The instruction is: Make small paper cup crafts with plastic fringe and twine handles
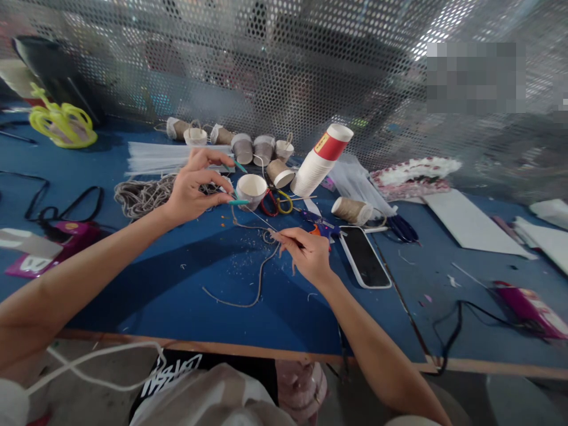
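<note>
My left hand (199, 184) is raised left of a white paper cup (251, 190). Its thumb and fingers, with long teal nails, are spread apart; the thumb's nail overlaps the cup's lower left side. My right hand (306, 251) pinches a piece of grey cord at its fingertips, where the cord bunches. A loose length of grey cord (260, 284) curls down from there over the blue table. A thin pale strand (265, 220) stretches between the cup's base and the right fingertips. Whether the left thumb touches the cup, I cannot tell.
Behind the cup stand several cord-wrapped cups (242, 148) and a tall cup stack (317, 163). A grey cord bundle (144, 195) lies left. Scissors (277, 202), a glue gun (322, 225) and a phone (364, 257) lie right. A perforated metal screen (266, 71) borders the back.
</note>
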Demonstrator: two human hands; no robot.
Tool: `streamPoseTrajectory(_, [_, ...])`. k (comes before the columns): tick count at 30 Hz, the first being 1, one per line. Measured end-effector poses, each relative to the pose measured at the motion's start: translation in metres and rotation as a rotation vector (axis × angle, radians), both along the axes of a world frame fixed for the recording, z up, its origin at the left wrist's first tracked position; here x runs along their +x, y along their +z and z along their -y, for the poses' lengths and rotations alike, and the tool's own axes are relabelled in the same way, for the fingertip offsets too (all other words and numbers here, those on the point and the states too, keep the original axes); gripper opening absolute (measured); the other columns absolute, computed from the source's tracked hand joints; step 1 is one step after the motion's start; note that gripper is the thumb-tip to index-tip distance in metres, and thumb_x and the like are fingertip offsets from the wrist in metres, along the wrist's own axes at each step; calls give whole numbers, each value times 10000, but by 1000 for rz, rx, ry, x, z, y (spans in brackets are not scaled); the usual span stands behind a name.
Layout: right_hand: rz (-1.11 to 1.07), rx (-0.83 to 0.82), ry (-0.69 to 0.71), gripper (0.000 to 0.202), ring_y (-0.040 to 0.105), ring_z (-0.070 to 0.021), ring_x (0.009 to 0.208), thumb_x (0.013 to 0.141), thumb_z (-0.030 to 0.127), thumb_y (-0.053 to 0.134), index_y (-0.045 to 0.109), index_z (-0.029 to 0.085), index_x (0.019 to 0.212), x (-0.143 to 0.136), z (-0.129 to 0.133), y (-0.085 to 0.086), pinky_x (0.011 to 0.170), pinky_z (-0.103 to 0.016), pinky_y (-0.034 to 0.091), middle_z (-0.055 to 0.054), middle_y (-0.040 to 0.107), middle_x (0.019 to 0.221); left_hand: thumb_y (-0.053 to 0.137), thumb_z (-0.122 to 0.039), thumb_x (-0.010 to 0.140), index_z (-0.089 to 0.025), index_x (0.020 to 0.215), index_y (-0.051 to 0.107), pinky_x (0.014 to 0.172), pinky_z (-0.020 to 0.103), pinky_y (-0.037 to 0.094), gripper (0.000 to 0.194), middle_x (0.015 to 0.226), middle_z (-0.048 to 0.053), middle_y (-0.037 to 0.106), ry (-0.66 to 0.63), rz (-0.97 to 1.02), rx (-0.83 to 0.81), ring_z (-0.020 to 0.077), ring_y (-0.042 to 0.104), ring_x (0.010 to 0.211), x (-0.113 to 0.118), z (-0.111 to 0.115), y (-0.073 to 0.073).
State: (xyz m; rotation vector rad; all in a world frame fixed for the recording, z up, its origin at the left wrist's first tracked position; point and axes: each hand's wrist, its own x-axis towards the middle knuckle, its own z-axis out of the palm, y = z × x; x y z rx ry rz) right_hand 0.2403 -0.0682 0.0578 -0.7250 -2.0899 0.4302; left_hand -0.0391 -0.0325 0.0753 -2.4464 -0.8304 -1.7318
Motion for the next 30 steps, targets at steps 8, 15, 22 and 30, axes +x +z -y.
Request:
streamPoseTrajectory(8, [-16, -8, 16, 145, 618, -92, 478, 924, 227, 583, 677, 188, 821, -1, 0, 1, 469, -190, 459, 24, 656, 572, 764, -339, 781, -232, 907, 677, 877, 364, 494, 187, 1065, 37, 503, -87, 80, 127, 162, 539, 1041, 3, -2, 4])
streamPoseTrajectory(15, [-25, -27, 26, 130, 630, -94, 500, 922, 209, 585, 675, 190, 830, -1, 1, 1, 481, -191, 473, 26, 658, 577, 750, -407, 781, -225, 792, 708, 844, 390, 497, 186, 1041, 49, 532, -9, 36, 139, 180, 551, 997, 1, -1, 5])
streamPoseTrajectory(22, [-29, -74, 36, 152, 625, -91, 481, 927, 234, 579, 678, 192, 819, -1, 1, 2, 475, -190, 476, 27, 661, 573, 791, -364, 742, -245, 864, 699, 846, 393, 525, 193, 1021, 31, 482, -81, 84, 227, 167, 551, 999, 2, -2, 8])
streamPoseTrajectory(30, [-69, -179, 72, 234, 595, -91, 436, 944, 325, 547, 678, 195, 801, -1, 1, 5, 429, -193, 453, 18, 642, 550, 833, -367, 689, -236, 726, 718, 912, 392, 524, 178, 1041, 12, 502, -77, 85, 324, 143, 553, 999, -1, -1, 10])
